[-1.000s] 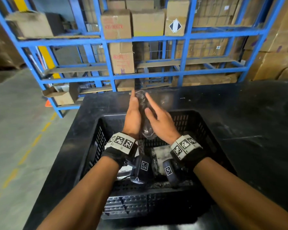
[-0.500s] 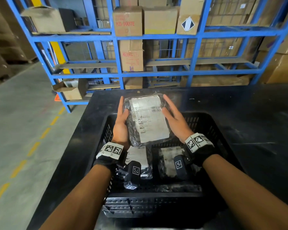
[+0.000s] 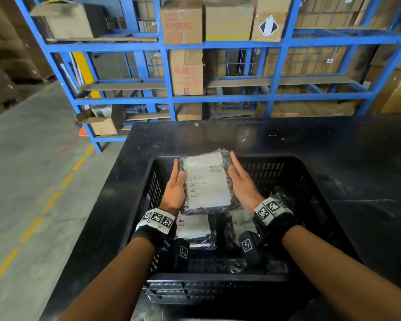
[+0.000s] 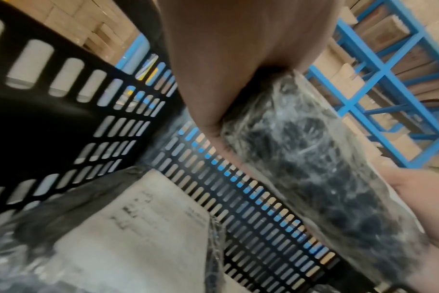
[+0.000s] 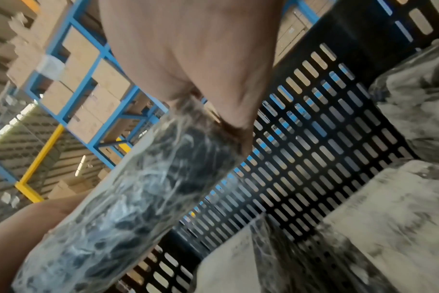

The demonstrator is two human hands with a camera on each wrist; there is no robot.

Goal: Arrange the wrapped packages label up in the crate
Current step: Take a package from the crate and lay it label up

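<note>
A plastic-wrapped dark package (image 3: pixel 206 181) with its white label facing up hangs over the far half of the black slotted crate (image 3: pixel 299 172). My left hand (image 3: pixel 175 188) presses its left side and my right hand (image 3: pixel 242 184) its right side, both with straight fingers. The left wrist view shows the package's wrapped edge (image 4: pixel 313 168) against my palm, and the right wrist view shows its other edge (image 5: pixel 138 198). Below, two labelled packages (image 3: pixel 193 225) (image 3: pixel 241 222) lie label up on the crate floor, and another dark one (image 3: pixel 280 195) sits by the right wall.
The crate stands on a black table (image 3: pixel 333 147). Blue shelving (image 3: pixel 218 98) with cardboard boxes rises behind the table's far edge. A concrete floor (image 3: pixel 33 181) with a yellow dashed line lies to the left.
The package was held on edge between my palms, then turned label up. Since then both hands have lowered it closer to the crate.
</note>
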